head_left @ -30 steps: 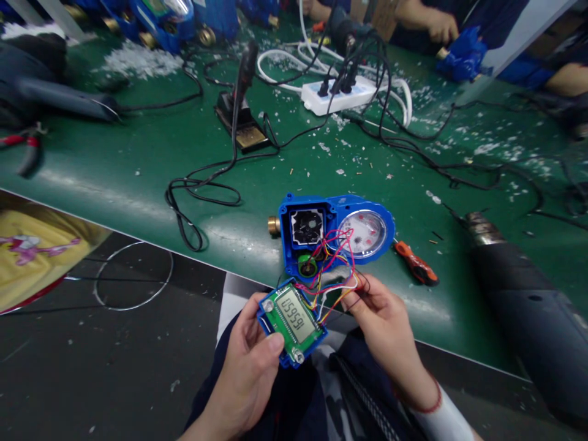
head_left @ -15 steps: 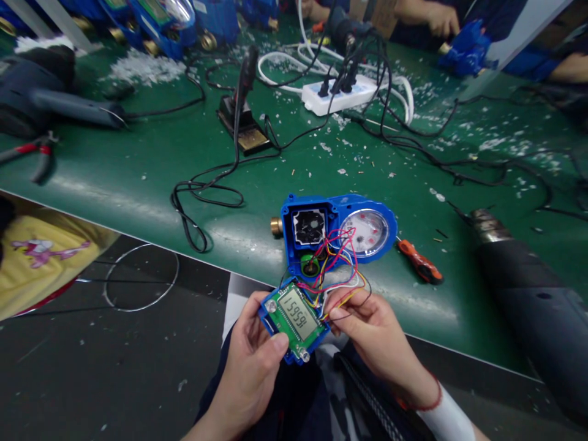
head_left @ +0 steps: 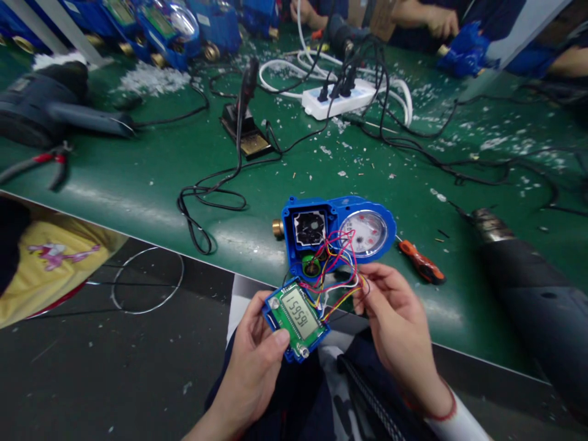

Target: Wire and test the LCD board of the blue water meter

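My left hand (head_left: 260, 352) grips a blue-framed circuit board with a lit display (head_left: 298, 315), thumb on its lower edge. Coloured wires (head_left: 342, 285) run from the board's right side up into an open blue water meter (head_left: 290, 236) on the bench edge. The meter has a round clear dial (head_left: 365, 233), a brass fitting (head_left: 277, 228) and a green round part (head_left: 311, 266) inside its housing. My right hand (head_left: 397, 321) pinches some of the wires between thumb and index finger, to the right of the board.
An orange screwdriver (head_left: 420, 262) and a large heat gun (head_left: 523, 294) lie at right. A soldering iron (head_left: 245, 92) stands in its holder behind, near a power strip (head_left: 340, 98). Pliers (head_left: 57, 162) and another heat gun (head_left: 50, 107) are left. A co-worker's hand (head_left: 443, 24) holds a blue meter.
My right hand has moved up and right, away from the board's edge, with wires between its fingers. My left hand keeps holding the board. The view has shifted slightly.
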Action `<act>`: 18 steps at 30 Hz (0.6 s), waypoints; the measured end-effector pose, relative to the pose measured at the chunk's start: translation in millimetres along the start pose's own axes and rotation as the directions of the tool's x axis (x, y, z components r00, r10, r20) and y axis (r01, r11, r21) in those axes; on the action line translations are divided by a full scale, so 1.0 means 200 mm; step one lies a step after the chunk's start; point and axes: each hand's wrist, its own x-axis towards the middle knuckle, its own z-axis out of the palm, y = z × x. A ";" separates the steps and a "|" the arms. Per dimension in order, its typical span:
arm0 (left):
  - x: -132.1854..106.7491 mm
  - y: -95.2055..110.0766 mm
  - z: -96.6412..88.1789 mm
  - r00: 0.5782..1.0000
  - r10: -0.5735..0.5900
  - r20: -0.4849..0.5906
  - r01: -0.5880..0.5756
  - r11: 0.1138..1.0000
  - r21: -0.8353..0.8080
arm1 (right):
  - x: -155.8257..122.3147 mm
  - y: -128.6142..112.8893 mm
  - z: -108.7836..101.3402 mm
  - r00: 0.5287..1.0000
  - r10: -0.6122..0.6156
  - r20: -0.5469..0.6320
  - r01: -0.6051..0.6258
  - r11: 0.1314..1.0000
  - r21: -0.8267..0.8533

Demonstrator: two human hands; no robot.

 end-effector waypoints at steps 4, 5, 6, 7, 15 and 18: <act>0.01 0.01 0.01 1.000 -0.010 -0.003 0.010 1.000 -0.010 | 0.05 -0.01 0.03 0.925 0.246 0.289 -0.308 0.932 0.193; 0.01 0.01 0.01 1.000 -0.012 -0.011 0.012 1.000 -0.011 | 0.05 -0.02 0.04 0.903 0.273 0.332 -0.355 0.910 0.216; 0.01 0.01 0.01 1.000 -0.011 -0.018 0.011 1.000 -0.010 | 0.06 -0.03 0.05 0.883 0.291 0.368 -0.388 0.894 0.225; 0.01 0.01 0.01 1.000 -0.011 -0.020 0.011 1.000 -0.006 | 0.06 -0.04 0.05 0.867 0.299 0.399 -0.407 0.886 0.220; 0.01 0.01 0.00 1.000 0.002 0.011 -0.002 1.000 0.025 | 0.09 -0.07 0.08 0.876 0.262 0.404 -0.304 0.952 0.042; 0.00 0.01 0.00 1.000 0.003 -0.021 -0.003 1.000 0.007 | 0.08 -0.05 0.08 0.918 0.238 0.316 -0.266 0.963 0.050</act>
